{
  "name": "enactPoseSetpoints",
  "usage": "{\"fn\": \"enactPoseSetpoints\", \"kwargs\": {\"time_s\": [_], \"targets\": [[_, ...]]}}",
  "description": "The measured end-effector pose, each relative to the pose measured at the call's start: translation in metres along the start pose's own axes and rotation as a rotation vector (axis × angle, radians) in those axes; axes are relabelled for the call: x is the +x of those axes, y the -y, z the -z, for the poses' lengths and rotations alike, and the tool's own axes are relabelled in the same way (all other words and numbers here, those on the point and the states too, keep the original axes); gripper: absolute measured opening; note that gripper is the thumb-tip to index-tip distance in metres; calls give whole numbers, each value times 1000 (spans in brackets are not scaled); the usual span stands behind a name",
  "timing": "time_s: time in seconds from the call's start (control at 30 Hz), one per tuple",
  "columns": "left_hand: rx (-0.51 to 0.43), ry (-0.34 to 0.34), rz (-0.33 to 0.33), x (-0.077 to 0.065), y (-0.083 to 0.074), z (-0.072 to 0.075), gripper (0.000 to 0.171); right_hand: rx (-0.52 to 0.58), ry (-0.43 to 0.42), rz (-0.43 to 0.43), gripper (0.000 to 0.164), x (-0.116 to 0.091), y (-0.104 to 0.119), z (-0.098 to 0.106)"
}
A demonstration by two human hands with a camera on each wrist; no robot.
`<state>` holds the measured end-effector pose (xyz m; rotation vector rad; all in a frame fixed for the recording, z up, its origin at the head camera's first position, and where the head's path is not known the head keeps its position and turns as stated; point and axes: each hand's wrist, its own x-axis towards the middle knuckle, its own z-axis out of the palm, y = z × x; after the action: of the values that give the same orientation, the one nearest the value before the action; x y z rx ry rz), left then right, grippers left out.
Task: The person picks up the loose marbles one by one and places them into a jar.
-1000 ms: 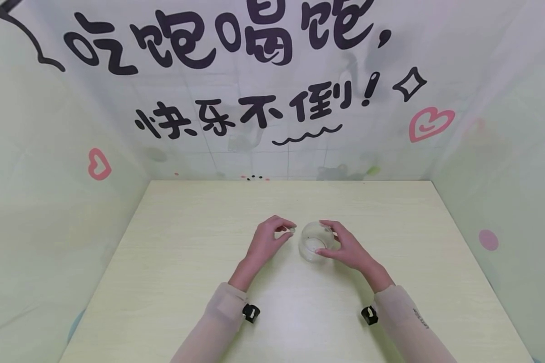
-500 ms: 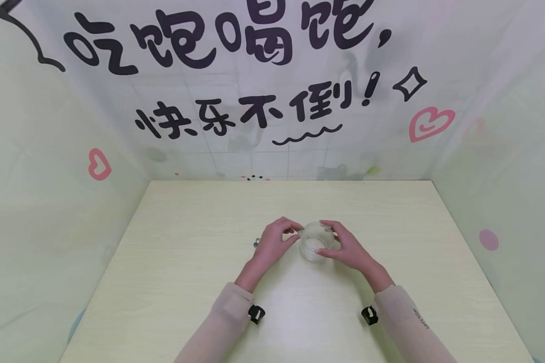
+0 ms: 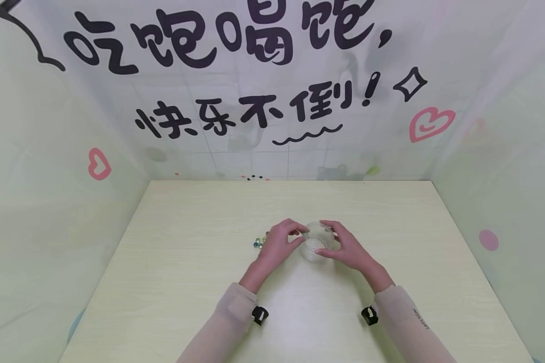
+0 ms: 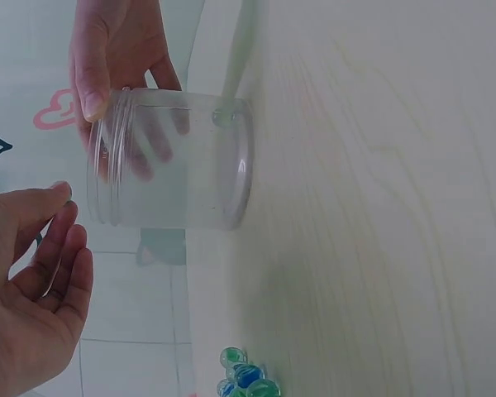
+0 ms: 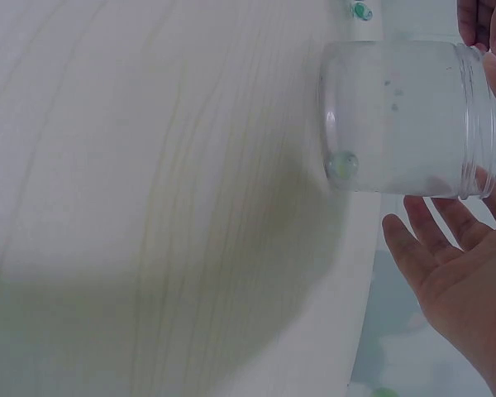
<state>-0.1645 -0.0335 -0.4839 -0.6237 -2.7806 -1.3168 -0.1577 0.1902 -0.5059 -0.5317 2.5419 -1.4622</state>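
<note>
Spreading across the lower part of the head view, a pale wood-grained counter (image 3: pixel 177 282) is meeting whitish walls (image 3: pixel 236 80) printed with black lettering (image 3: pixel 260 113). Right of centre, a clear jar (image 3: pixel 316 250) is standing upright, one greenish marble (image 5: pixel 342 165) lying inside. The right hand (image 3: pixel 348 251) is gripping it; the left hand (image 3: pixel 279 242) is pinching a barely visible bead (image 4: pixel 69 199) near its mouth. Loose marbles (image 3: pixel 258 243) are lying further left.

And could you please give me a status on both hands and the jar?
Left hand pinching a mostly hidden marble by the top of the jar. Right hand holding it. Jar upright, one marble visible inside. Loose marbles aside, apparently not blocking.
</note>
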Motion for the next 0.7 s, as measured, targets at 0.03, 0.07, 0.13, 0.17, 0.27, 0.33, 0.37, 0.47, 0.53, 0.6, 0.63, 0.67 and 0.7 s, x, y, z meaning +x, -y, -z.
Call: {"fn": "enactPoseSetpoints", "kwargs": {"time_s": [0.03,0.07,0.13,0.17,0.27,0.33,0.37,0.47,0.53,0.6,0.63,0.67,0.7], "targets": [[4,4,1,0,0,0,20,-1,0,0,78,0,0,0],[7,7,3,0,-1,0,20,-2,0,0,78,0,0,0],[14,15,7,0,-1,-1,20,-5,1,-1,78,0,0,0],[16,18,6,1,-1,-1,20,-7,1,-1,78,0,0,0],[13,26,6,1,-2,-2,20,-8,-1,-1,78,0,0,0],[8,30,5,2,-2,-3,20,-9,-1,-1,78,0,-1,0],[6,32,2,2,-2,-4,20,-11,-1,-1,78,0,-1,0],[1,37,7,3,-2,-5,20,-16,0,4,77,0,-2,0],[-4,42,11,3,-2,-5,20,-18,0,7,77,0,-3,0],[-7,47,17,3,-2,-5,21,-17,0,8,76,0,-3,0],[-4,49,18,3,-3,-5,20,-16,1,8,76,0,-3,0],[-2,50,17,3,-3,-5,20,-15,1,7,76,0,-3,0],[-2,51,17,3,-4,-5,20,-14,1,6,76,1,-3,0]]}}
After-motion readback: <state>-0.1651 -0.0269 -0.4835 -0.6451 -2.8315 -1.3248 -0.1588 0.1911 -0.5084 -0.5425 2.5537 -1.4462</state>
